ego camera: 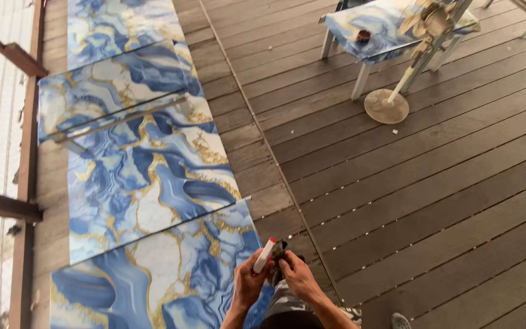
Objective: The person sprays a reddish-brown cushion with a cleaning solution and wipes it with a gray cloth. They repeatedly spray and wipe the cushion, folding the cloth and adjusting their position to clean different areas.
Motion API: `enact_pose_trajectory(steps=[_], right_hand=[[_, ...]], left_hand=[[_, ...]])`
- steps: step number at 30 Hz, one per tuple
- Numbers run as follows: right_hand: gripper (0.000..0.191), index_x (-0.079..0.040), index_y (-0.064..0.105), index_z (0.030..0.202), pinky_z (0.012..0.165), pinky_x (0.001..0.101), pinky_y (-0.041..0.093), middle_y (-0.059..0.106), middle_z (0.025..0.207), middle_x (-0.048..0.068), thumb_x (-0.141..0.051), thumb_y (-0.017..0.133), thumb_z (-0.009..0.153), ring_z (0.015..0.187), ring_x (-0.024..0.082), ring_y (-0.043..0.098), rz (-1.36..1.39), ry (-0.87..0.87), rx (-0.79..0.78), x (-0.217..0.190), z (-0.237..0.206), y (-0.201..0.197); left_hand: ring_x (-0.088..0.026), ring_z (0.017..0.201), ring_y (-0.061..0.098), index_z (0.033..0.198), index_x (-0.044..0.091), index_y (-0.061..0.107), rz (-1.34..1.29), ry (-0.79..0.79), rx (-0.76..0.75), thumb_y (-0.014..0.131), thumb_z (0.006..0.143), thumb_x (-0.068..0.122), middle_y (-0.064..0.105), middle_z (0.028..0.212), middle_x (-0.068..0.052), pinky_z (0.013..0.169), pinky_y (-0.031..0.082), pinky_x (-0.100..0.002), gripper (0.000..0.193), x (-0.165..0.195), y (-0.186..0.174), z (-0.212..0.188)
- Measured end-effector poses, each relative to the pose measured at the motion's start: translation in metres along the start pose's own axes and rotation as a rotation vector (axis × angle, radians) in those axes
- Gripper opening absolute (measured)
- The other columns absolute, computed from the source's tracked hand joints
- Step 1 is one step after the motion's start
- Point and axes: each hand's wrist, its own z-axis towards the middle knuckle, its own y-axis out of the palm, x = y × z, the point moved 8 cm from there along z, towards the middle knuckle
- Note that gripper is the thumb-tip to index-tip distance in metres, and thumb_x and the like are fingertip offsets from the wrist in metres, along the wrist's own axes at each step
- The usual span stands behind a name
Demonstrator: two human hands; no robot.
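Head view: left hand [248,285] has its fingers wrapped around a white tube with a red cap [264,255], tip pointing up and away. Right hand [299,277] pinches a small dark object [279,250] just beside the tube's cap. Blue-and-gold marbled panels [147,176] lie beyond and left of the fingers on the wooden deck [433,201].

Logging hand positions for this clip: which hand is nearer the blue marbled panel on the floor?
Left. The left hand is over the blue marbled panel's edge, holding a white-and-red marker; the right hand is beyond it, over the wooden deck.
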Motion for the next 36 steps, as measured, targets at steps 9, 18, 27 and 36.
enact_pose_trajectory(steps=[9, 18, 27, 36], right_hand=[[0.027, -0.005, 0.066, 0.118, 0.082, 0.0265, 0.052, 0.071, 0.098, 0.004, -0.022, 0.052, 0.103, 0.088, 0.011, 0.062, 0.098, 0.048, -0.141, -0.08, 0.144, -0.048], [0.027, -0.004, 0.067, 0.116, 0.074, 0.0288, 0.049, 0.065, 0.09, -0.001, -0.025, 0.057, 0.104, 0.08, 0.01, 0.058, 0.376, 0.009, -0.39, -0.17, 0.29, -0.042], [0.023, -0.003, 0.066, 0.105, 0.07, 0.0253, 0.044, 0.059, 0.086, -0.003, -0.026, 0.06, 0.108, 0.078, 0.005, 0.051, 0.228, -0.025, -0.368, -0.22, 0.373, -0.04], [0.023, -0.004, 0.066, 0.11, 0.076, 0.025, 0.052, 0.068, 0.091, -0.004, -0.023, 0.056, 0.1, 0.083, 0.004, 0.062, 0.071, -0.145, -0.268, -0.31, 0.444, -0.058]], left_hand=[[-0.03, 0.106, 0.065, 0.11, 0.004, 0.075, -0.119, 0.467, 0.36, 0.089, 0.075, 0.015, 0.06, 0.124, -0.015, 0.083, 0.057, -0.038, 0.04, 0.037, -0.015, 0.142], [-0.018, 0.08, 0.074, 0.098, 0.001, 0.078, -0.17, 0.383, 0.368, 0.084, 0.079, 0.015, 0.079, 0.095, -0.009, 0.072, 0.059, -0.03, 0.024, 0.049, -0.063, 0.31], [-0.016, 0.099, 0.067, 0.098, -0.002, 0.069, -0.56, 0.275, 0.083, 0.079, 0.087, 0.015, 0.075, 0.12, -0.016, 0.086, 0.054, -0.031, 0.023, 0.053, -0.074, 0.396], [-0.02, 0.107, 0.073, 0.091, 0.003, 0.059, -0.565, 0.313, 0.209, 0.071, 0.097, 0.021, 0.076, 0.12, -0.019, 0.096, 0.055, -0.036, 0.022, 0.086, -0.092, 0.48]])
